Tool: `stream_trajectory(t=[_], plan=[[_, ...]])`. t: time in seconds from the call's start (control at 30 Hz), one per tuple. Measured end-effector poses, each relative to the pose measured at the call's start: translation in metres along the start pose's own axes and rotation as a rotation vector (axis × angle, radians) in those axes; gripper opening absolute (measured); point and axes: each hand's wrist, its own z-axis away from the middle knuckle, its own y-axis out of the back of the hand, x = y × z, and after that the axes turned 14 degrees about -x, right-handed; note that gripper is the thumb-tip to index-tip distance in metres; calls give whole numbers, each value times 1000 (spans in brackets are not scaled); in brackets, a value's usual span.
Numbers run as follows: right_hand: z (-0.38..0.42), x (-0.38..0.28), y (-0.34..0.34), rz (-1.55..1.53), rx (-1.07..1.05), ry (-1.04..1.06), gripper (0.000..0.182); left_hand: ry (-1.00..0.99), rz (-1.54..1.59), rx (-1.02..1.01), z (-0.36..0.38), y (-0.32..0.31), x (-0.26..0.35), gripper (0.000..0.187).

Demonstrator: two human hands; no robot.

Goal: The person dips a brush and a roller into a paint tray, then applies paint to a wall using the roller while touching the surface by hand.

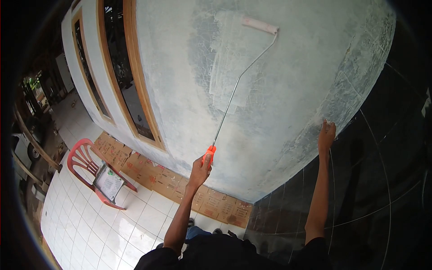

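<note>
A paint roller (260, 25) with a pale sleeve lies against the upper part of the grey, cracked wall (180, 90). Its long bent metal rod runs down to an orange handle (209, 155), and my left hand (200, 172) is wrapped round that handle. A lighter patch of coating shows on the wall left of the rod. Out to the right, my right hand (327, 135) is at the wall's right edge with its fingers bent together; whether it holds anything is too small to tell.
A red plastic chair (83, 155) with a white tray-like item (108, 182) on its seat stands at the lower left. Flattened cardboard (171, 183) lines the wall's foot over white tiles (148, 220). Wood-framed windows (135, 67) are at left; dark tiles (360, 193) cover the right.
</note>
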Motion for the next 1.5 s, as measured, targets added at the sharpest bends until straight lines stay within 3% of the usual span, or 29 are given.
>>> stream_trajectory(t=[0.07,0.17,0.33,0.47,0.67,0.97,1.07,1.17,1.3,1.37,1.5], plan=[[-10,2,2,25,-8,7,37,-64,-21,-25,-9,-5,30,45],[-23,-8,5,66,-14,17,37,-125,-41,1,-20,-9,6,46],[-38,-5,3,111,-42,18,36,-46,-37,-23,28,0,-127,45],[-38,-8,3,78,-70,1,37,190,29,-13,93,13,-225,43],[-44,1,-2,-2,6,40,36,200,-153,135,130,6,-254,39],[-48,9,4,69,-45,71,35,16,39,-11,21,-23,-73,42],[-51,12,8,49,-72,72,34,-34,-30,-21,-4,-30,-27,44],[-51,15,7,30,-76,86,33,-64,-43,-29,-6,-28,-74,45],[-50,20,5,-5,-76,75,32,79,-9,-39,46,-17,-182,44],[-47,14,7,-6,-78,83,32,212,67,-2,82,-15,-215,43],[-41,8,11,22,-104,121,33,253,-81,34,125,-8,-259,43]])
